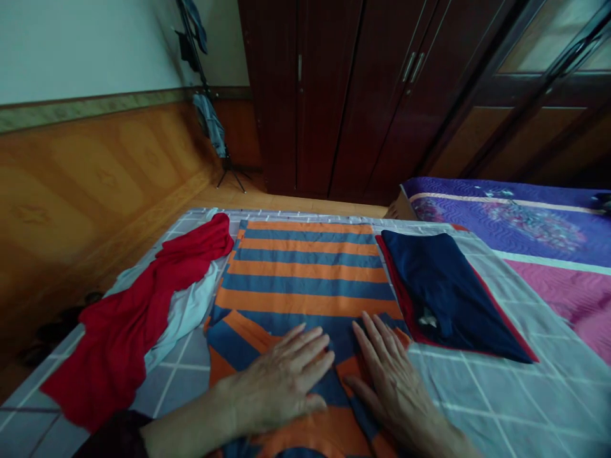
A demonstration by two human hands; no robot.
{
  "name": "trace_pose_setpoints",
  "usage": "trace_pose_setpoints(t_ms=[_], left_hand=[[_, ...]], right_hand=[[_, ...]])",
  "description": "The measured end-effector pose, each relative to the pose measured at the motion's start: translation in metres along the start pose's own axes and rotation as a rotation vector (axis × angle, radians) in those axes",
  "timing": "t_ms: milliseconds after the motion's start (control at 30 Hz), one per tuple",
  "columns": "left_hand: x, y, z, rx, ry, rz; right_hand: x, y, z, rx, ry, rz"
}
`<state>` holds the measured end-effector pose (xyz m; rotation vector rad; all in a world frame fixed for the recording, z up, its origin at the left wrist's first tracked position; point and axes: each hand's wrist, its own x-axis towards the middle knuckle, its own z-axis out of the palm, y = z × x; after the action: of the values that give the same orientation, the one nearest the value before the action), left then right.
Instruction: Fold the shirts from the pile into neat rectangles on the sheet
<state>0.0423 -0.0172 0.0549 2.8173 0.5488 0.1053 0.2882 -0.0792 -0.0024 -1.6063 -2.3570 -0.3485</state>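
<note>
An orange and blue striped shirt (310, 286) lies spread on the bed, its sides and sleeves folded inward and its collar toward me. My left hand (286, 366) rests flat on the shirt, fingers stretched to the right. Just across from it, my right hand (386, 362) presses flat near the right folded sleeve, fingers pointing away from me. Neither hand grips the cloth. To the right of the shirt is a folded dark blue garment (443, 286), stacked over a red one (398, 292).
A crumpled red garment (157, 299) and a pale one (184, 315) lie along the left of the checked bed sheet (496, 381). Beyond the bed stand a dark wardrobe (334, 95) and a clothes rack (205, 83). Purple and pink bedding (515, 216) covers the right side.
</note>
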Motion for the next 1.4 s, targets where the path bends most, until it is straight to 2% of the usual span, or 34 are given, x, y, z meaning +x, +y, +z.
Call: trace_pose_setpoints(t_ms=[67,167,267,433,600,700,767,833,967,1067,1167,1300,1400], left_hand=[[-0.009,-0.018,0.011,0.006,-0.031,-0.114],[-0.017,-0.035,0.023,-0.025,-0.042,-0.157],[-0.022,-0.044,0.022,-0.051,-0.023,-0.221],[-0.023,-0.066,0.015,-0.075,-0.062,-0.317],[-0.022,-0.089,0.017,-0.018,-0.016,-0.4],[-0.022,-0.09,0.02,0.003,0.004,-0.382],[-0.023,-0.089,0.021,0.016,0.021,-0.381],[-0.022,-0.09,0.02,0.033,0.041,-0.393],[-0.015,-0.108,0.012,0.08,0.09,-0.469],[-0.006,-0.135,0.005,0.075,0.056,-0.543],[0.001,-0.169,0.002,0.071,-0.017,-0.626],[0.008,-0.214,-0.002,0.136,0.01,-0.896],[0.019,-0.236,-0.003,0.144,0.021,-0.92]], right_hand=[[0.0,0.0,0.009,-0.016,-0.005,0.006],[0.0,0.003,0.016,-0.018,-0.009,0.021],[0.003,0.006,0.018,-0.011,-0.003,-0.029],[0.013,0.011,0.027,0.006,0.011,-0.091],[0.039,0.02,0.041,0.082,-0.082,-0.2],[0.059,0.022,0.045,0.124,-0.082,-0.17],[0.071,0.017,0.042,0.161,-0.065,-0.138],[0.082,0.004,0.035,0.217,-0.047,-0.171],[0.1,-0.037,0.03,0.303,-0.014,-0.413],[0.11,-0.066,0.046,0.282,0.09,-0.589],[0.113,-0.082,0.072,0.202,0.321,-0.685],[0.111,-0.088,0.1,0.147,0.507,-0.668],[0.11,-0.093,0.117,0.182,0.556,-0.636]])
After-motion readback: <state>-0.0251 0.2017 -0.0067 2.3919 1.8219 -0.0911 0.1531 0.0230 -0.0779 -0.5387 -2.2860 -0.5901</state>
